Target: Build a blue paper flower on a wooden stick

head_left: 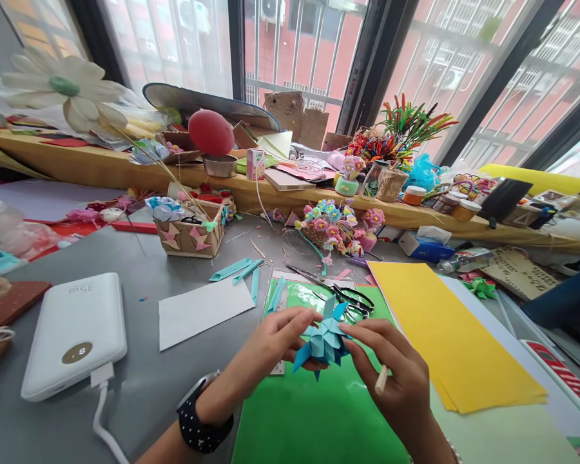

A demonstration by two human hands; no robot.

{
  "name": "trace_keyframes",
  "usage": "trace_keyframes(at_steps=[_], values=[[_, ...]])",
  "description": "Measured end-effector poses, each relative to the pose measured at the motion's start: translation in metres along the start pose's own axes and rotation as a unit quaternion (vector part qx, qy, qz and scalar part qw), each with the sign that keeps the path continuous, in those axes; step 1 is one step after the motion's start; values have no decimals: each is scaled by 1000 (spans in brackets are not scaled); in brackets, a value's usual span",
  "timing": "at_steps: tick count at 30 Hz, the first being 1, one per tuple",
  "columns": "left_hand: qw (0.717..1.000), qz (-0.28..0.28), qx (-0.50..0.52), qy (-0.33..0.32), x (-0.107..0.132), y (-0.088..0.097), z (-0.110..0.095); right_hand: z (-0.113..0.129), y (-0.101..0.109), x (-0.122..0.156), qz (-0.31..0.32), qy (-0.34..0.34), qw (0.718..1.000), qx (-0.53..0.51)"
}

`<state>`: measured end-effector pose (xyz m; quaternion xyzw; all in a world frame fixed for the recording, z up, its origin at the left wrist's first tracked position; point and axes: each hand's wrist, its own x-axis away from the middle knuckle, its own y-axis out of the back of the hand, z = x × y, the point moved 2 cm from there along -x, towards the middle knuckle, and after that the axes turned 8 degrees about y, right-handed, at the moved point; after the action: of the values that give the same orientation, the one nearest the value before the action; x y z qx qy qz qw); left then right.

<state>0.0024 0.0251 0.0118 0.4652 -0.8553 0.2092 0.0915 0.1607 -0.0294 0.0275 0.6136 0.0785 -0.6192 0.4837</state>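
We note the left hand clamping a blue paper flower between thumb and fingers, those below partly hidden by it; the right hand's fingers pinch its right edge, a pale stick tucked in the same hand. Beneath: glossy green sheet, grey bench. Scissors just beyond, partly covered. Left, a power bank, cable cut off by the frame. Farther, a cluttered ledge, then barred windows.

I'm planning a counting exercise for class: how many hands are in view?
2: the left hand at the left side of the blue folded paper, the right hand at its right side with a pale stick. No other hand shows.
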Motion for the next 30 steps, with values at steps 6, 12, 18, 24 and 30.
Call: trace_keyframes(at_steps=[6,12,18,24,30], values=[[999,2,40,2,2,2,-5,-1,-3,2,-2,-10,1000,8],[998,2,-57,8,0,10,-6,2,-1,4,10,-50,996,-79],[993,-10,-77,-85,0,9,-10,6,0,0,20,-74,991,-114],[995,6,-50,-89,4,6,-13,6,-1,-1,14,-55,992,-116],[998,20,-16,-59,-2,5,-6,8,-1,-5,30,-25,994,-101]])
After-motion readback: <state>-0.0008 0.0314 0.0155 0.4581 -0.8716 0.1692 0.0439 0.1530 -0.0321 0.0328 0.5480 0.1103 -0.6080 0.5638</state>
